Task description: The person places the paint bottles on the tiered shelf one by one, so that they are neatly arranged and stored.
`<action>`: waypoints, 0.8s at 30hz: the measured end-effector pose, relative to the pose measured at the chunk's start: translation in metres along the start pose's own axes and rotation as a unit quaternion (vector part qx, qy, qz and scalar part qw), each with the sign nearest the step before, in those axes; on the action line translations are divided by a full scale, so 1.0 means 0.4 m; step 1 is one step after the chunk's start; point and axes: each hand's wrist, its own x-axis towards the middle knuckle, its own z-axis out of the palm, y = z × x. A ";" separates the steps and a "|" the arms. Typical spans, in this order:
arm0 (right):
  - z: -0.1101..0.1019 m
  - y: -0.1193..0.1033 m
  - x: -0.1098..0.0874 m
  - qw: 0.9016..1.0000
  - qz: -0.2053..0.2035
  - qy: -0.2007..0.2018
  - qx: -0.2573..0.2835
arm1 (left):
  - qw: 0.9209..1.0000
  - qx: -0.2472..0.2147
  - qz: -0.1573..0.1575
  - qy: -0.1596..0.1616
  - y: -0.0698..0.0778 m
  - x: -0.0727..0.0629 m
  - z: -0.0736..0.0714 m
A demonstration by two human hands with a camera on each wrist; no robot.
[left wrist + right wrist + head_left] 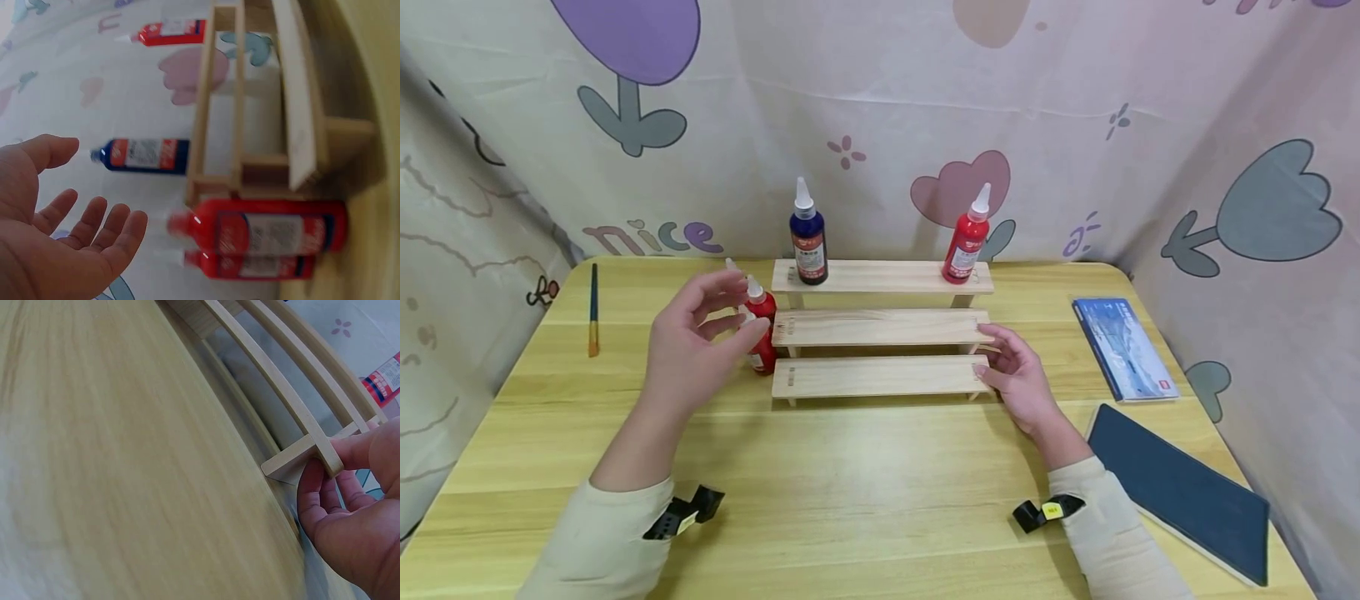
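A three-step wooden rack (880,377) stands in the middle of the table. My right hand (1018,379) grips its right end, and in the right wrist view the thumb lies over the front board (275,381) with fingers beneath. My left hand (696,342) is held beside red paint bottles (762,307) that stand at the rack's left end. The left wrist view shows the left fingers spread apart, short of the red bottles (269,228). On the top step are a dark blue paint bottle (809,246) at left and a red paint bottle (964,248) at right, both with white nozzles.
A paintbrush (593,312) lies at the table's far left. To the right are a blue-covered pad (1126,350) and a dark flat tablet-like object (1180,492). A patterned curtain (865,100) hangs behind the table.
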 end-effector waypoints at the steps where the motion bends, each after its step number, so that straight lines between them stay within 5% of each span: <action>1: 0.000 0.000 0.000 1.000 0.000 0.000 0.000 | 1.000 0.004 -0.007 0.004 -0.009 -0.003 -0.005; 6: 0.000 0.000 0.002 1.000 -0.002 0.000 -0.006 | 0.999 0.023 -0.036 0.015 -0.042 -0.013 -0.025; 12: -0.002 0.003 0.002 1.000 -0.005 -0.001 -0.006 | 0.996 0.048 -0.073 -0.011 -0.096 -0.020 -0.036; 24: -0.001 0.001 0.000 1.000 -0.005 -0.001 -0.006 | 0.993 0.082 -0.075 -0.033 -0.173 -0.023 -0.013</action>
